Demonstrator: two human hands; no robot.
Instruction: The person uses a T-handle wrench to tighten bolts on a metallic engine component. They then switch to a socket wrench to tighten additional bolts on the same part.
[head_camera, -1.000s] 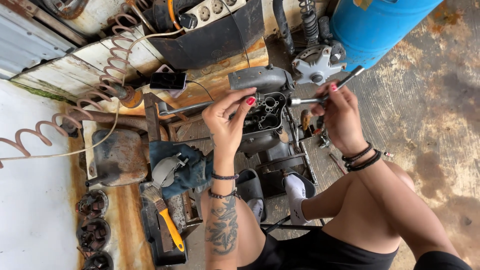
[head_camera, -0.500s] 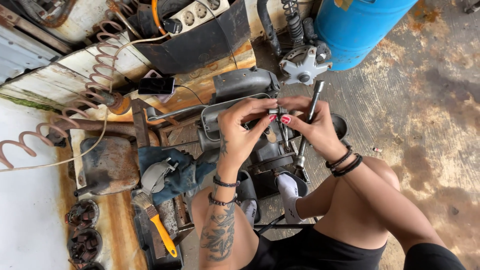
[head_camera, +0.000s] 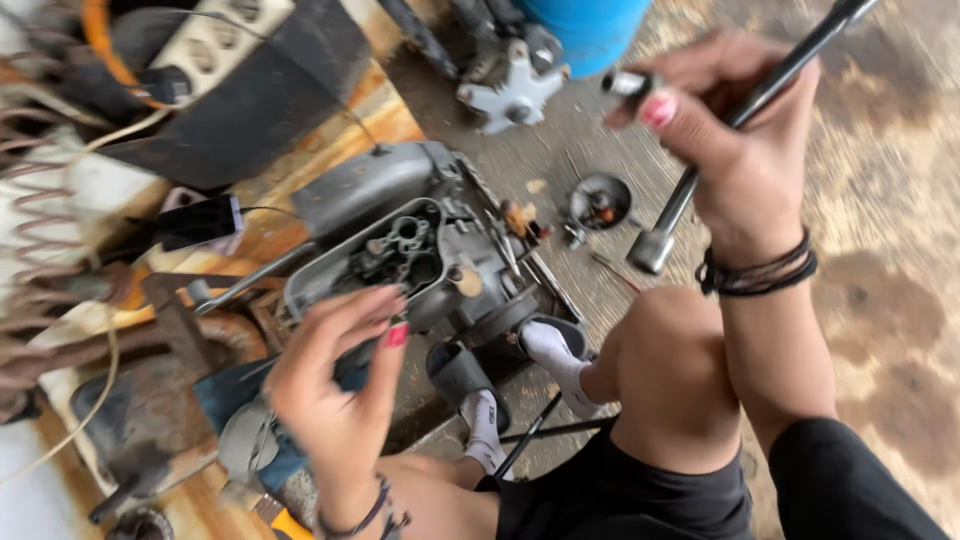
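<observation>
A grey metal engine block (head_camera: 420, 250) lies opened on the ground in front of me, its inner passages showing. My left hand (head_camera: 335, 385) hovers just below it, fingers apart and holding nothing. Raised at the upper right, my right hand (head_camera: 735, 140) grips a long steel socket wrench (head_camera: 680, 200) that slants down with its socket end toward the floor. That same hand pinches a small silver cylindrical part (head_camera: 628, 82) between thumb and fingertip.
A small round metal cup (head_camera: 598, 200) with bits inside sits on the concrete right of the block. A star-shaped grey casting (head_camera: 510, 90) and a blue barrel (head_camera: 590, 25) stand behind. Coiled hose (head_camera: 45, 200), a power strip (head_camera: 215, 35) and rusty tools crowd the left.
Both hands have come off the engine block. The right hand rose up and right with the wrench and the small part; the left hand dropped back below the block. The view moved closer.
</observation>
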